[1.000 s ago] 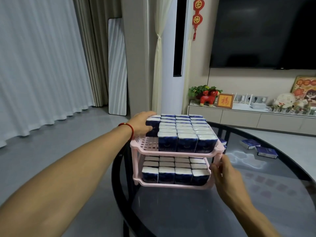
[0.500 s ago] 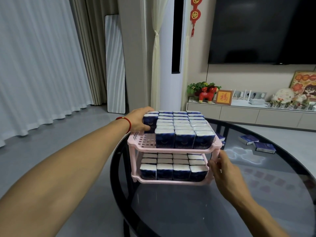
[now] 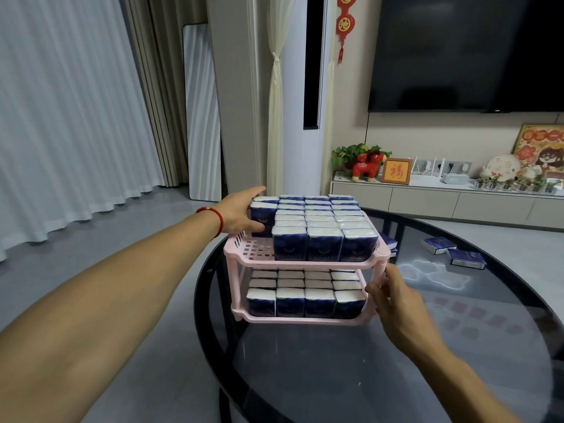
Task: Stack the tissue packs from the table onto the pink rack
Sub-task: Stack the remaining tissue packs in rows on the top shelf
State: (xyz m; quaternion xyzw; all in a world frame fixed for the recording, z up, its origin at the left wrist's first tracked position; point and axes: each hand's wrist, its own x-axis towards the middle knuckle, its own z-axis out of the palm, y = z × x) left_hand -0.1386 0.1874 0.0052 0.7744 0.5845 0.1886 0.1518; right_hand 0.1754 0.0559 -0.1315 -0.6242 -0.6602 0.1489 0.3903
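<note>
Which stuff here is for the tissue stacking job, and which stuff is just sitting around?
For the job:
pink rack
tissue packs on the rack
loose tissue packs on the table
left hand, holding a pack on the top shelf
right hand, holding the rack's post

Just sitting around:
TV
red toy horse
green plant
framed picture
curtains

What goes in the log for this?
left hand: holds pack on top shelf | right hand: grips rack post | table: packs left
</note>
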